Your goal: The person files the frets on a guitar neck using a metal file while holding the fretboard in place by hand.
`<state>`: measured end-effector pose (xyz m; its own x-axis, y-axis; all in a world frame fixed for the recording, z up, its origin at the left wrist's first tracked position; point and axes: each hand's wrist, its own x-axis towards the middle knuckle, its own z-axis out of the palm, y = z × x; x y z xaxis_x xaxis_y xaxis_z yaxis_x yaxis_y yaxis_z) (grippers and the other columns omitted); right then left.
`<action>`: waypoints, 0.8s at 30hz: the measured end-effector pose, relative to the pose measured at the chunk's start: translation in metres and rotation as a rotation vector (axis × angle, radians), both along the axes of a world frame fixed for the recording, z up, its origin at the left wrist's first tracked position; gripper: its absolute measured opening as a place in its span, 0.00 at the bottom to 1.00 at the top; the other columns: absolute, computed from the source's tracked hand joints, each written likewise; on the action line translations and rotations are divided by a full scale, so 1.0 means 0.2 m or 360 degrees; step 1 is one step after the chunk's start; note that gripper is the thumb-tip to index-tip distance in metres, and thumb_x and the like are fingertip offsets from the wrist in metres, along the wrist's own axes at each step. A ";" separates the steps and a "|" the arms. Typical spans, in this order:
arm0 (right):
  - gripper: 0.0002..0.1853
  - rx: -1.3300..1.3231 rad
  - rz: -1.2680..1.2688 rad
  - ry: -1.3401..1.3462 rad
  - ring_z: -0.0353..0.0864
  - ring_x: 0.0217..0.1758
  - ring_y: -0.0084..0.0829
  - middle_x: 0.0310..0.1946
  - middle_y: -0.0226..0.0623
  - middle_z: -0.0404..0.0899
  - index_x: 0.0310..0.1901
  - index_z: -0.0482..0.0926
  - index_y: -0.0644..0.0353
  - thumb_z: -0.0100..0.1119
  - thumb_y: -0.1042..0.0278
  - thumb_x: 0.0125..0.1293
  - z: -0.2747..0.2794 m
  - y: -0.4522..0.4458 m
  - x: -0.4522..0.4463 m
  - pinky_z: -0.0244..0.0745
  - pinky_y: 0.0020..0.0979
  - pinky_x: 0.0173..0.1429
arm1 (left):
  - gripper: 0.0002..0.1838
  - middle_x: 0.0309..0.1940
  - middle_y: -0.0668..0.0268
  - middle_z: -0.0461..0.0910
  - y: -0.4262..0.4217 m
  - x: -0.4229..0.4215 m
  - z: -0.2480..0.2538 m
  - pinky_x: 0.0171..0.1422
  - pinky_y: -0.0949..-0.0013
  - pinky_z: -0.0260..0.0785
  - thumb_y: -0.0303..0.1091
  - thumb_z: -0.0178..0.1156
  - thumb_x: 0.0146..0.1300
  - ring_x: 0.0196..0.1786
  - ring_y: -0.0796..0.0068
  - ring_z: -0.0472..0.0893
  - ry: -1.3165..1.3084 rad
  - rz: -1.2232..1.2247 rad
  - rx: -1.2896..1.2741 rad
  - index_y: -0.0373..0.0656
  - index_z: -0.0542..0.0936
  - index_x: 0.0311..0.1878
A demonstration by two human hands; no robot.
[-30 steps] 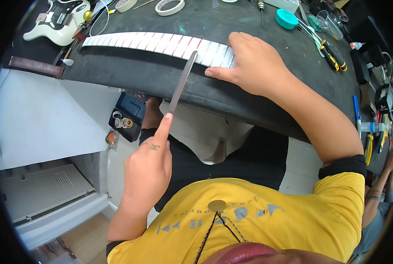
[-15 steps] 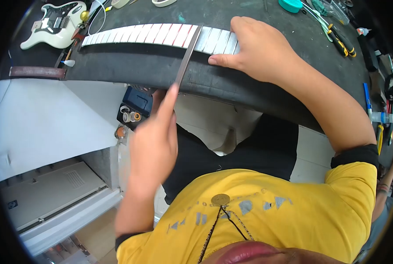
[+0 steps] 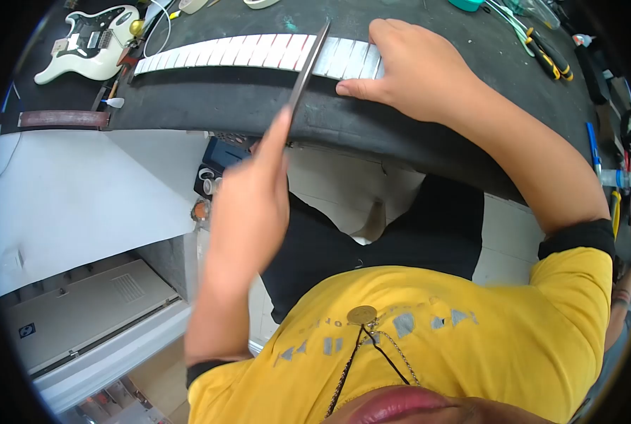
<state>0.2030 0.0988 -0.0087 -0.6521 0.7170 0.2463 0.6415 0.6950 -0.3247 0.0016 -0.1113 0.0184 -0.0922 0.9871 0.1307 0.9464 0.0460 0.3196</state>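
A guitar neck (image 3: 252,51) lies across the dark bench, its fretboard covered in pale strips between the frets, a few edged in red. My left hand (image 3: 248,208), slightly blurred, is closed on the near end of a narrow metal file (image 3: 304,76), index finger stretched along it. The file crosses the fretboard at a slant, its tip past the far edge. At the neck's right end, my right hand (image 3: 421,74) grips it, thumb on the near edge and fingers over the far side. That end of the neck is hidden under the palm.
A white guitar body (image 3: 89,44) lies at the back left, near a brown curved block (image 3: 65,119). Yellow-and-black pliers (image 3: 550,56) and a teal round container (image 3: 466,4) are at the back right. A white cabinet panel (image 3: 89,205) stands below the bench's left side.
My left hand has pushed the file forward, so its tip now reaches beyond the neck's far edge. My right hand keeps its grip. The whole view has shifted slightly.
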 end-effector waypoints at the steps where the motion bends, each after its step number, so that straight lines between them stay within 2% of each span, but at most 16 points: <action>1: 0.38 0.0053 0.0016 0.0048 0.89 0.54 0.55 0.47 0.51 0.87 0.48 0.82 0.66 0.79 0.30 0.69 -0.03 0.02 0.00 0.83 0.50 0.60 | 0.36 0.38 0.38 0.90 -0.13 0.02 -0.02 0.47 0.40 0.82 0.20 0.63 0.80 0.40 0.33 0.90 -0.0008 0.0036 -0.0012 0.48 0.73 0.88; 3: 0.37 0.0158 0.0032 0.0132 0.88 0.53 0.55 0.46 0.51 0.86 0.47 0.82 0.66 0.80 0.31 0.69 -0.11 0.03 0.00 0.83 0.50 0.59 | 0.41 0.37 0.38 0.89 -0.32 0.10 -0.01 0.46 0.39 0.81 0.17 0.64 0.77 0.38 0.34 0.90 -0.0009 0.0196 -0.0197 0.50 0.70 0.91; 4: 0.37 0.0140 0.0028 0.0123 0.88 0.53 0.55 0.46 0.51 0.86 0.47 0.82 0.66 0.80 0.31 0.69 -0.11 0.03 -0.01 0.83 0.51 0.59 | 0.37 0.48 0.37 0.90 -0.29 0.10 -0.01 0.47 0.44 0.83 0.20 0.61 0.82 0.44 0.27 0.89 -0.0079 0.0184 -0.0163 0.51 0.71 0.90; 7: 0.37 0.0119 0.0033 0.0086 0.88 0.53 0.55 0.46 0.51 0.86 0.47 0.81 0.66 0.80 0.31 0.69 -0.07 0.03 0.00 0.83 0.51 0.59 | 0.31 0.53 0.36 0.90 0.07 0.04 0.08 0.52 0.47 0.83 0.24 0.62 0.83 0.48 0.28 0.89 -0.0043 0.0143 -0.0187 0.48 0.76 0.86; 9: 0.37 0.0119 0.0048 0.0048 0.88 0.53 0.55 0.46 0.52 0.86 0.47 0.81 0.67 0.80 0.31 0.69 -0.04 0.01 0.01 0.83 0.51 0.59 | 0.26 0.55 0.35 0.89 0.36 -0.01 0.09 0.59 0.48 0.83 0.29 0.62 0.84 0.54 0.28 0.88 -0.0131 -0.0023 -0.0054 0.46 0.81 0.82; 11: 0.37 0.0058 0.0021 0.0040 0.89 0.53 0.55 0.46 0.52 0.87 0.47 0.81 0.67 0.80 0.31 0.69 -0.02 0.01 0.00 0.83 0.51 0.59 | 0.24 0.58 0.34 0.89 0.49 0.00 0.10 0.65 0.50 0.82 0.32 0.62 0.85 0.60 0.27 0.86 -0.0109 -0.0003 -0.0061 0.46 0.83 0.80; 12: 0.37 0.0028 0.0020 0.0033 0.89 0.53 0.55 0.46 0.52 0.87 0.47 0.82 0.67 0.80 0.31 0.69 -0.02 0.01 0.00 0.83 0.51 0.59 | 0.26 0.59 0.35 0.89 0.46 0.01 0.09 0.65 0.51 0.82 0.29 0.61 0.85 0.62 0.27 0.86 -0.0040 -0.0020 -0.0052 0.46 0.81 0.82; 15: 0.37 -0.0023 0.0014 0.0024 0.89 0.53 0.55 0.46 0.52 0.87 0.47 0.82 0.66 0.80 0.31 0.69 0.01 0.00 0.00 0.83 0.51 0.59 | 0.29 0.43 0.38 0.91 0.08 0.03 0.05 0.50 0.43 0.83 0.27 0.62 0.83 0.46 0.33 0.91 -0.0021 0.0097 -0.0081 0.46 0.77 0.84; 16: 0.37 0.0020 0.0026 0.0047 0.89 0.53 0.55 0.46 0.52 0.87 0.47 0.82 0.66 0.80 0.32 0.70 -0.01 0.00 0.00 0.83 0.51 0.59 | 0.32 0.40 0.39 0.90 -0.10 0.02 -0.02 0.48 0.42 0.82 0.25 0.63 0.82 0.43 0.33 0.90 -0.0013 0.0044 0.0016 0.47 0.74 0.86; 18: 0.37 0.0102 0.0021 0.0094 0.89 0.54 0.55 0.46 0.52 0.87 0.46 0.82 0.66 0.80 0.32 0.70 -0.04 0.01 0.00 0.83 0.50 0.59 | 0.36 0.36 0.40 0.89 -0.20 0.01 -0.04 0.44 0.42 0.81 0.23 0.64 0.80 0.40 0.33 0.90 0.0033 -0.0011 0.0067 0.49 0.71 0.89; 20: 0.37 0.0006 0.0002 0.0031 0.89 0.54 0.55 0.46 0.51 0.87 0.46 0.82 0.66 0.80 0.31 0.70 -0.02 0.00 -0.01 0.83 0.50 0.60 | 0.38 0.33 0.41 0.88 -0.25 0.05 -0.02 0.43 0.42 0.80 0.21 0.64 0.79 0.37 0.33 0.89 0.0064 0.0070 -0.0040 0.49 0.70 0.89; 22: 0.37 -0.0030 0.0013 0.0008 0.89 0.54 0.54 0.47 0.51 0.87 0.46 0.82 0.67 0.80 0.31 0.70 0.00 0.00 -0.02 0.83 0.50 0.60 | 0.34 0.34 0.40 0.88 -0.03 0.03 0.05 0.44 0.40 0.80 0.23 0.63 0.80 0.37 0.32 0.89 0.0003 0.0053 -0.0086 0.48 0.72 0.87; 23: 0.37 -0.0023 0.0018 0.0015 0.89 0.54 0.54 0.47 0.51 0.87 0.46 0.82 0.67 0.79 0.31 0.70 0.00 0.01 -0.01 0.83 0.50 0.60 | 0.28 0.48 0.32 0.88 0.13 0.05 0.11 0.56 0.45 0.82 0.26 0.60 0.85 0.52 0.26 0.87 -0.0103 0.0206 -0.0269 0.48 0.78 0.84; 24: 0.37 -0.0022 0.0023 0.0018 0.89 0.54 0.54 0.47 0.51 0.87 0.46 0.82 0.67 0.79 0.31 0.70 0.00 0.00 0.00 0.83 0.50 0.60 | 0.25 0.49 0.34 0.89 0.27 0.02 0.07 0.57 0.43 0.82 0.29 0.60 0.85 0.52 0.26 0.87 -0.0019 0.0006 -0.0032 0.47 0.80 0.82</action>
